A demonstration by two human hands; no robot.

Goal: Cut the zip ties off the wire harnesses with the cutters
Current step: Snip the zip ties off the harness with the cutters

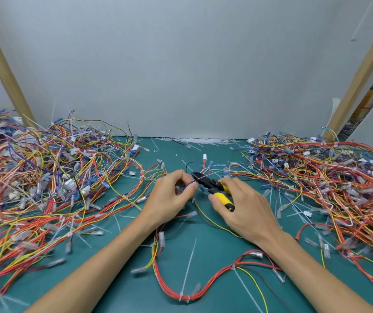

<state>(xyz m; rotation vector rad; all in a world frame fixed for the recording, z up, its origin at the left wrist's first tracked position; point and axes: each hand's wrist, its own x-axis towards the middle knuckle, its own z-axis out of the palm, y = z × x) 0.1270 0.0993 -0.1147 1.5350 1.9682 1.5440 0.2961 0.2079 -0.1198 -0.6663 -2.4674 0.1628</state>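
1. Fingers (181, 174) of the left hand (169, 199) pinch a thin blue-and-purple wire bundle (190, 183) mid-mat. The right hand (244, 208) grips the yellow-handled black cutters (214, 189), blade tips at those wires.
2. Two tangles of red, yellow and blue wire harnesses, the left pile (45, 177) and the right pile (327, 177), flank the green mat (214, 249); much probably awaits cutting.
3. Strewn white cut zip ties (203, 140) suggest some cutting is done.
4. The tie at the blades is too small to see.

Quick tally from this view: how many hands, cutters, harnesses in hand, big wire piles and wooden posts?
Hands: 2, left hand and right hand
Cutters: 1, in right hand
Held harness: 1, in left hand
Wire piles: 2, left pile and right pile
Wooden posts: 2, left post and right post
Total: 8
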